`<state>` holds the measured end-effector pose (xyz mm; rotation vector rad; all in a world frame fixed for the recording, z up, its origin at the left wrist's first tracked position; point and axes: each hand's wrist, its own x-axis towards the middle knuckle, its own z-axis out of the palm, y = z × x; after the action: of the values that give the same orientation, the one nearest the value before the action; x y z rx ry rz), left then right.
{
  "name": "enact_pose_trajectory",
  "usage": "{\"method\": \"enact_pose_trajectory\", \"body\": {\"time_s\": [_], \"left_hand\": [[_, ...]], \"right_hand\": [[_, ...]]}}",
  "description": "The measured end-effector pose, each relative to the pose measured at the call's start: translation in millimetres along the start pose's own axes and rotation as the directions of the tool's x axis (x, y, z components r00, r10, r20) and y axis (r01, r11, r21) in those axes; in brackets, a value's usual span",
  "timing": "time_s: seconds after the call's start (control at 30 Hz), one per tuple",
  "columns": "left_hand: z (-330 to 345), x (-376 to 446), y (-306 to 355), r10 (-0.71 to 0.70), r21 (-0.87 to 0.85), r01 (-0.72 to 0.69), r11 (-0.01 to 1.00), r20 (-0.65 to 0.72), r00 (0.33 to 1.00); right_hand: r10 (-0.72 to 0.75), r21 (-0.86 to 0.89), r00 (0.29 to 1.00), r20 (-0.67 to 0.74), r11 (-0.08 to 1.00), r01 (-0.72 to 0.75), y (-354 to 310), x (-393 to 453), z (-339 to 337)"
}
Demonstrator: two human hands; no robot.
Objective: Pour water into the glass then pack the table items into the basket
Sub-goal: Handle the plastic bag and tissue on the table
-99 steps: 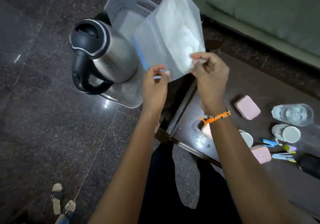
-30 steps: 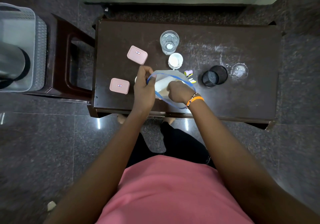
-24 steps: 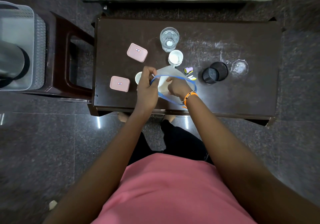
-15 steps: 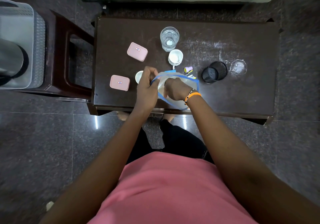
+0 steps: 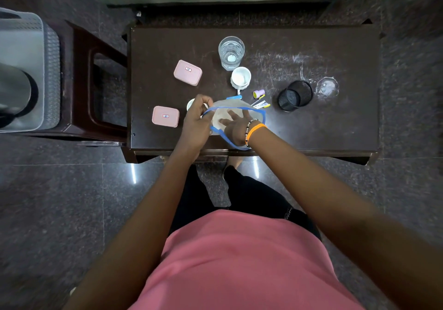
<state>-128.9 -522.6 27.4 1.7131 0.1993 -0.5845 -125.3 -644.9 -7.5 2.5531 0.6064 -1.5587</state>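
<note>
**Inspector:** Clear plastic, blue-edged: the zip bag (image 5: pixel 236 108) is now found held open above the near edge of the table (image 5: pixel 335 127). Seconds earlier it was being held up flat, over by the basket, with its mouth pinched between both hands. Half a second ago the right hand was curled at the mouth; it has since been spread.

**Clerk:** And the hands at present?

**Inspector:** The rim is pinched by the left hand (image 5: pixel 197 118) on the side toward the basket (image 5: pixel 51 70). The right hand (image 5: pixel 236 127) has been pushed inside the mouth, fingers straight and fanned. The two hands are close together, joined only by the bag.

**Clerk:** What is implied for the task?

**Inspector:** The glass (image 5: pixel 231 52), at the table's far side, is seen already filled, so pouring is judged complete. The bag is judged to be in preparation as a container for small items. Whether anything has yet been dropped in cannot be told.

**Clerk:** What remains unpacked?

**Inspector:** Two pink boxes (image 5: pixel 188 72) on the basket side of the bag, a white cup (image 5: pixel 240 77) and coloured pens (image 5: pixel 260 102) just beyond it, and a black mesh holder (image 5: pixel 295 96) farther from the basket. The basket itself is noted on the stool beside the table, with the kettle (image 5: pixel 14 94) already in it.
</note>
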Motion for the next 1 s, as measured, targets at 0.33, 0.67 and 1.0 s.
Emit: {"method": "enact_pose_trajectory", "body": {"time_s": [0.33, 0.67, 1.0], "left_hand": [[-10.2, 4.7, -2.0, -0.016, 0.039, 0.017, 0.999, -0.030, 0.999], [-7.9, 11.4, -4.9, -0.027, 0.280, 0.043, 0.959, -0.061, 0.998], [-16.5, 20.7, -7.3, -0.019, 0.473, 0.101, 0.875, -0.175, 0.984]], "right_hand": [[-0.078, 0.004, 0.997, 0.000, 0.997, 0.078, -5.9, -3.1, 11.0], [-0.065, 0.105, 0.933, -0.355, 0.989, 0.109, 2.5, -5.8, -2.7], [0.249, 0.629, 0.610, -0.752, 0.550, 0.550, 35.7, -54.7, -7.3]]}}
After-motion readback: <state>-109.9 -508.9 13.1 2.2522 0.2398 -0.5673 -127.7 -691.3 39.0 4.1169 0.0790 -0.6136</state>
